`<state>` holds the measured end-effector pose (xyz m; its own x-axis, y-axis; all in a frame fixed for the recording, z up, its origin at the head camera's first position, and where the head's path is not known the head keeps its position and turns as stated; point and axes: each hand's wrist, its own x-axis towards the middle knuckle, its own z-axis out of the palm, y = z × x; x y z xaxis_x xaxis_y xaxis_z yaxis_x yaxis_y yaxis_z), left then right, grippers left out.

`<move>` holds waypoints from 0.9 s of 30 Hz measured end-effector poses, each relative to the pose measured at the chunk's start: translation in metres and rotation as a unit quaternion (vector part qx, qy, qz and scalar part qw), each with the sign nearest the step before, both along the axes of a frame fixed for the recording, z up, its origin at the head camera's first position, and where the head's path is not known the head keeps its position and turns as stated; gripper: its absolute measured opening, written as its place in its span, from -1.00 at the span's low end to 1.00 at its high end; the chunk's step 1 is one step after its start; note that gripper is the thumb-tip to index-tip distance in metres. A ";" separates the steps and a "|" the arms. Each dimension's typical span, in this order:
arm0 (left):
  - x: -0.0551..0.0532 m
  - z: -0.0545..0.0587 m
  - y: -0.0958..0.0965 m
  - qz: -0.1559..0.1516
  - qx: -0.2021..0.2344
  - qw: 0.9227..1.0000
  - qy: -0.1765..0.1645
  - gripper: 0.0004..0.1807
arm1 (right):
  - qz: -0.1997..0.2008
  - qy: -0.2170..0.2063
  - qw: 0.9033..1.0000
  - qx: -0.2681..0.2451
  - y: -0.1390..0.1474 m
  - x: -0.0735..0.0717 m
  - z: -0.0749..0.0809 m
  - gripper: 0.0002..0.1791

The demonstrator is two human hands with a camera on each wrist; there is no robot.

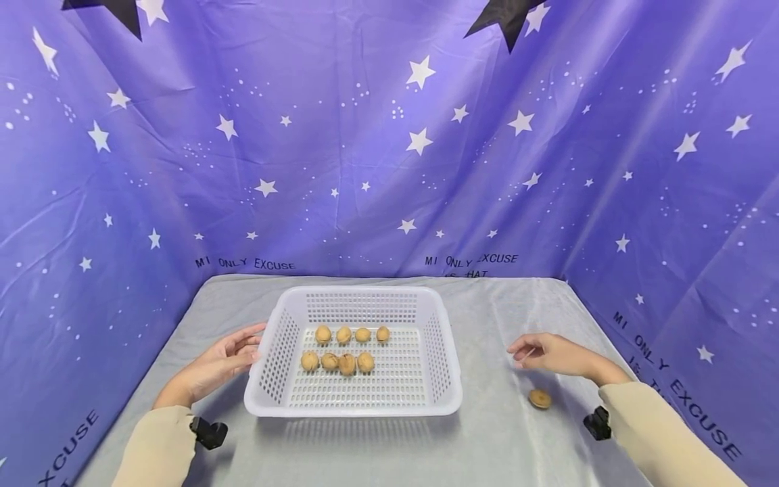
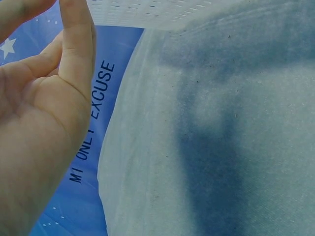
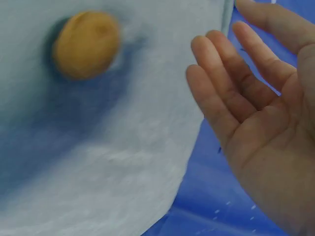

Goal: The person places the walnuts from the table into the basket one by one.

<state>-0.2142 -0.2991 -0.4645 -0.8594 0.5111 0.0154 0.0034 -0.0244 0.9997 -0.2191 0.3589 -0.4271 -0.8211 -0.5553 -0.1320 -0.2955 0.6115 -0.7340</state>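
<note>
A white plastic basket with perforated walls stands in the middle of the table in the head view. Several walnuts lie in two rows on its floor. Beside the basket's left wall is my left hand, its fairly straight fingers at the rim; the left wrist view cuts off the fingertips. To the right, my right hand hovers over the table with relaxed, slightly bent fingers and holds nothing. One single walnut rests on the cloth just below it, blurred in the right wrist view.
A light grey cloth covers the table. Purple-blue curtains with white stars and printed words enclose its back and both sides. A dark wrist camera sits on the left sleeve, another on the right.
</note>
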 end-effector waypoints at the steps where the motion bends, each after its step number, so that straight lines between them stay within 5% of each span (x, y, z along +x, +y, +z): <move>1: 0.000 0.000 0.000 0.000 -0.001 1.000 0.000 -0.30 | -0.005 -0.017 1.000 0.000 0.004 0.003 -0.003 -0.63; 12: 0.000 0.000 0.000 0.005 -0.014 1.000 -0.002 -0.30 | 0.019 -0.133 0.990 -0.040 0.041 0.025 -0.035 -0.65; 27: 0.002 0.001 -0.001 0.000 -0.003 1.000 0.007 -0.31 | 0.019 -0.097 0.993 -0.057 0.032 0.022 -0.035 -0.73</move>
